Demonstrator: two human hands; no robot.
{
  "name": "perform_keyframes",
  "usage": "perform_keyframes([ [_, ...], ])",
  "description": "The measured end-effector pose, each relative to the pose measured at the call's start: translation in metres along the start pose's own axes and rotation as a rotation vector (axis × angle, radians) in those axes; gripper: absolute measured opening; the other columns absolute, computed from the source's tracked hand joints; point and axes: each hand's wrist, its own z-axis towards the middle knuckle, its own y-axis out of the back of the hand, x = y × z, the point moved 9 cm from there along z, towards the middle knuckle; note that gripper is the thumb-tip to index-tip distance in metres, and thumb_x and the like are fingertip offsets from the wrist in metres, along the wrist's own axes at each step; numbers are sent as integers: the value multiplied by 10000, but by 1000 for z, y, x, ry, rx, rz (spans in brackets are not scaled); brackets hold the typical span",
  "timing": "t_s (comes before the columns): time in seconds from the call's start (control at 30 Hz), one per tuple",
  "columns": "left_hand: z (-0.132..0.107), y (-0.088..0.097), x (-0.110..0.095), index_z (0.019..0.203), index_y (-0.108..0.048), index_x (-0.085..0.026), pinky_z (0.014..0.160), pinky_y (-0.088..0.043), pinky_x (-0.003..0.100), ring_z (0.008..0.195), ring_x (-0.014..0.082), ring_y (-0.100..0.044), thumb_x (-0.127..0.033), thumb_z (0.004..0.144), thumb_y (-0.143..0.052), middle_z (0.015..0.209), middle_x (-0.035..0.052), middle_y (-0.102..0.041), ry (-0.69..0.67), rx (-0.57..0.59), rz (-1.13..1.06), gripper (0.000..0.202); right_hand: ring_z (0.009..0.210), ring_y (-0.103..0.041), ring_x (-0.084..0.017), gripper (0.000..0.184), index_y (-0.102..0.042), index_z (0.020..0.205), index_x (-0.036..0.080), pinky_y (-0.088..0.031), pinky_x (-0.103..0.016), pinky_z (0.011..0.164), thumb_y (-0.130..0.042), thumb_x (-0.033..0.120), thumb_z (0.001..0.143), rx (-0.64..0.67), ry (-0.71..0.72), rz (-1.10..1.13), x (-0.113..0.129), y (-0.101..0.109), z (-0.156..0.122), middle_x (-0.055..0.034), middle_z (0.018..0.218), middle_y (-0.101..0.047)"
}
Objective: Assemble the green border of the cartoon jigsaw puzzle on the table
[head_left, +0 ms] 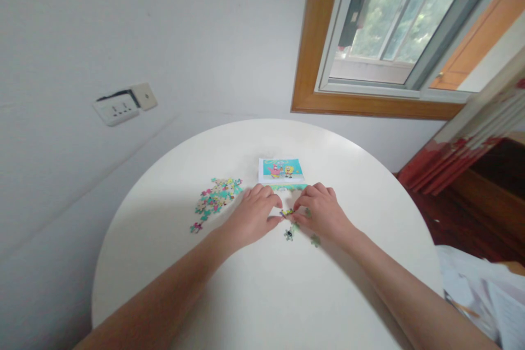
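Observation:
Between my two hands, low over the table, is a small yellow-and-purple jigsaw piece (286,212), possibly more than one joined. My left hand (259,210) grips its left side with thumb and forefinger. From the other side, my right hand (322,209) pinches it, its fingertips partly covering it. Just below lie a loose pale green piece with a black spot (289,234) and another green piece (315,240). Beyond the hands is a strip of joined puzzle pieces (283,188), partly hidden by the fingers, along the lower edge of a cartoon picture card (282,170).
A heap of mixed loose jigsaw pieces (217,197) lies left of my left hand on the round white table (262,295). Behind the table are a wall with a socket (118,109) and a wood-framed window (381,104). Papers (479,290) lie at the lower right.

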Motion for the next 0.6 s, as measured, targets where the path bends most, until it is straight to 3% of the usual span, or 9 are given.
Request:
perform_keyframes([
  [0.27,0,2,-2,931,-627,-226,908,-370,379,1032,237,-471,-265,829,-617,968,44,-566,6,2,15,109,974,-463,-216,123,-712,911,272,-292,-347,792,-649,260,807,62,23,40,4,-4,0,-39,938,-611],
  [0.6,0,1,0,926,-625,-230,908,-369,381,1033,239,-473,-266,821,-626,966,43,-563,4,-7,2,112,975,-471,-219,126,-712,917,285,-294,-342,781,-657,274,804,69,41,53,3,-5,0,-38,930,-614],
])
